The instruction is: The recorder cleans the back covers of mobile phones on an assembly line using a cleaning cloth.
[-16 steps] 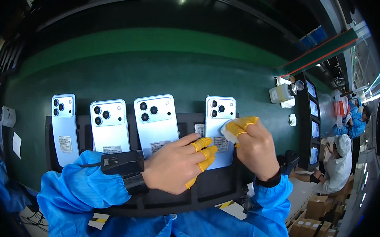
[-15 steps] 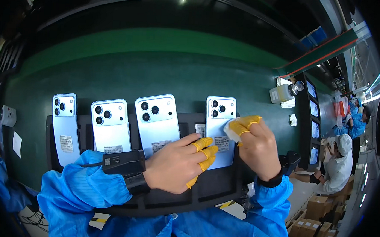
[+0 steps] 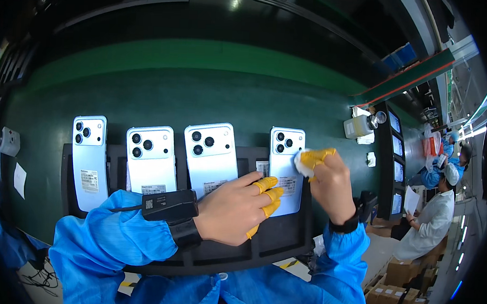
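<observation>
Four pale blue smartphones lie in a row with their camera sides up. The rightmost phone [image 3: 284, 165] has a white label on its back. My left hand [image 3: 232, 214] reaches across, with yellow finger cots on its stretched fingers; the fingertips rest at this phone's left edge. Between the cotted fingers of my right hand [image 3: 332, 184] a white wiping cloth [image 3: 304, 164] is pinched, at the phone's upper right edge. Left of my left hand are the third phone [image 3: 213, 158], the second phone [image 3: 151, 169] and the leftmost phone [image 3: 88, 163]. My left hand and wrist partly cover the middle two.
Under the phones lies a black compartmented tray [image 3: 271, 252] on a green bench [image 3: 230, 96]. A bottle [image 3: 357, 126] stands at the right beside a rack of lit screens [image 3: 396, 149]. A person in white [image 3: 430, 217] holds paper beyond, near cardboard boxes [image 3: 387, 300].
My right hand and the cloth have shifted slightly over toward the phone's right edge. My left hand stays by the phone. The view has moved a little, and the person in white now holds up paper.
</observation>
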Tool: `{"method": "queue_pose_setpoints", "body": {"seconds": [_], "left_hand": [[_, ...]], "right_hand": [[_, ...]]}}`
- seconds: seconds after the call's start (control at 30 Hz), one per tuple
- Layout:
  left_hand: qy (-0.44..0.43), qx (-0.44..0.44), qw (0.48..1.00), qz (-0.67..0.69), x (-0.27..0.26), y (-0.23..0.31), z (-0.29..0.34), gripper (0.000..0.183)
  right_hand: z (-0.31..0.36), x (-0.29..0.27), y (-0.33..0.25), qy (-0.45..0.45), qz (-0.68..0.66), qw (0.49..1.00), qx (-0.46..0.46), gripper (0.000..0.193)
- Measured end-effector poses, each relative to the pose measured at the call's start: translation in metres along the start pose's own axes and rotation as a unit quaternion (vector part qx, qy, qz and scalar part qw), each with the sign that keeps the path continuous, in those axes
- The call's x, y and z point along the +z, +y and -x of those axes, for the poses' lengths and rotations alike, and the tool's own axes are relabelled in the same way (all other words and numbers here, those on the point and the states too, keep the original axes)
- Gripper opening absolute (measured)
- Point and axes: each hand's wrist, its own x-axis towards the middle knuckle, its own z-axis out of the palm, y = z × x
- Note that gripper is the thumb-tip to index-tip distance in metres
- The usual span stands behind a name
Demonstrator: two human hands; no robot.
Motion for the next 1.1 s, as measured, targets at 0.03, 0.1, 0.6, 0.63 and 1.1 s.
{"method": "queue_pose_setpoints", "body": {"seconds": [0.03, 0.1, 0.6, 0.63, 1.1], "left_hand": [[0.002, 0.0, 1.0, 0.001, -0.001, 0.0, -0.001, 0.051], [-0.047, -0.005, 0.999, -0.009, -0.004, 0.001, -0.002, 0.05], [0.039, 0.059, 0.996, -0.048, -0.016, -0.013, 0.02, 0.046], [0.001, 0.053, 0.996, -0.068, -0.026, -0.015, 0.032, 0.045], [0.061, 0.008, 0.998, -0.013, -0.036, -0.025, 0.093, 0.044]], "right_hand": [[0.003, -0.005, -0.007, -0.002, -0.009, 1.0, -0.004, 0.016], [0.002, -0.01, -0.014, 0.006, -0.02, 1.0, -0.016, 0.019], [-0.022, -0.034, -0.002, 0.024, 0.049, 0.998, -0.025, 0.013], [-0.034, -0.032, -0.013, 0.054, 0.02, 0.996, -0.071, 0.012], [-0.09, 0.03, -0.079, -0.005, -0.072, 0.956, -0.285, 0.015]]}}
